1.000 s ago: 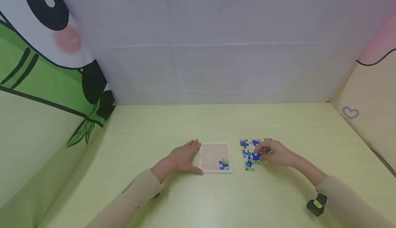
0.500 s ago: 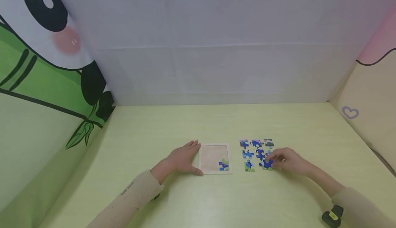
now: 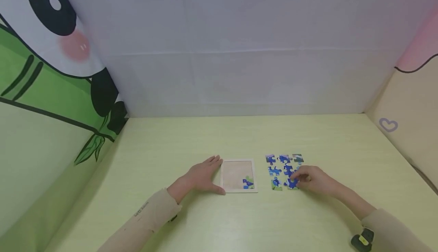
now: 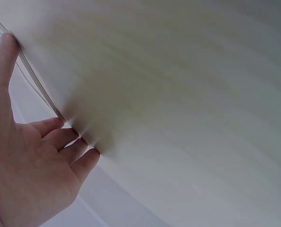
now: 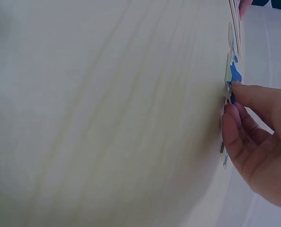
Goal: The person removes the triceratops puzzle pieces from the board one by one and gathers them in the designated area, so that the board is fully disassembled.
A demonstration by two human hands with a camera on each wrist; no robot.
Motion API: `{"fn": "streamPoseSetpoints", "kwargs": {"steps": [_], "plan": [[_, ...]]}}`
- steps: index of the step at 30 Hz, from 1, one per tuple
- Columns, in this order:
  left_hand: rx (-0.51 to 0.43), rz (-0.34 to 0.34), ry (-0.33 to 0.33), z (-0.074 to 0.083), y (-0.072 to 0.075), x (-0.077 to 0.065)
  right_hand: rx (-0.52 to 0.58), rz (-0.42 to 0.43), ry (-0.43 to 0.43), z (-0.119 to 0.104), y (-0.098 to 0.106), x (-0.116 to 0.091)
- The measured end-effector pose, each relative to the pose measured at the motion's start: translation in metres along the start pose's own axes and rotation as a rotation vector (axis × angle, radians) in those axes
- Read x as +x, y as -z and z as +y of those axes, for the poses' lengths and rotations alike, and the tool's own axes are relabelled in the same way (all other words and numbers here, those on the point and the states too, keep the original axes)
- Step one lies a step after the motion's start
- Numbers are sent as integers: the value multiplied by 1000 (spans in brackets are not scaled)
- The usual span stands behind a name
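Note:
My left hand [image 3: 204,175] lies spread at the left side of a square puzzle frame [image 3: 255,174], fingertips at its upper left corner and thumb at the lower left. In the left wrist view the fingers [image 4: 86,163] reach along the tabletop by the frame's edge. One blue and green piece [image 3: 248,183] sits in the frame's lower right corner. To the frame's right, my right hand [image 3: 316,180] pinches a blue and green puzzle piece [image 3: 291,184] between thumb and fingers, low over the table. The right wrist view shows this piece [image 5: 234,73] edge-on at the thumb tip.
Several loose puzzle pieces lie in rough rows right of the frame, among them a top left piece [image 3: 270,159], a top right piece [image 3: 297,157] and a bottom left piece [image 3: 276,184]. A pale wall [image 3: 239,77] stands behind the table [image 3: 171,138]; printed panels flank it.
My right hand carried the puzzle piece rightward and toward me from the middle of the loose pieces, then slightly left into the bottom row. My left hand stayed at the frame.

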State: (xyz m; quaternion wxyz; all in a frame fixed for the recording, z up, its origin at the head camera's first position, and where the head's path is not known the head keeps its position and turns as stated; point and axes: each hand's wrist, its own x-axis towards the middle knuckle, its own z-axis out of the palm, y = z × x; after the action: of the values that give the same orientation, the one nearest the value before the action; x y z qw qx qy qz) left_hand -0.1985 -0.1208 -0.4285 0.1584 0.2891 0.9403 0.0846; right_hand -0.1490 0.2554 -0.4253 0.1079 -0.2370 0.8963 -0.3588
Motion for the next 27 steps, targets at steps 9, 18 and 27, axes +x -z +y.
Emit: {"fn": "streamPoseSetpoints", "kwargs": {"steps": [9,18,27], "plan": [[-4,1,-5,2,2,-1,24,-13,-13,-2,1,1],[6,-6,-7,3,5,-3,22,-32,-29,-6,4,1],[21,-17,4,4,5,-3,-15,-43,1,-9,8,7]]}}
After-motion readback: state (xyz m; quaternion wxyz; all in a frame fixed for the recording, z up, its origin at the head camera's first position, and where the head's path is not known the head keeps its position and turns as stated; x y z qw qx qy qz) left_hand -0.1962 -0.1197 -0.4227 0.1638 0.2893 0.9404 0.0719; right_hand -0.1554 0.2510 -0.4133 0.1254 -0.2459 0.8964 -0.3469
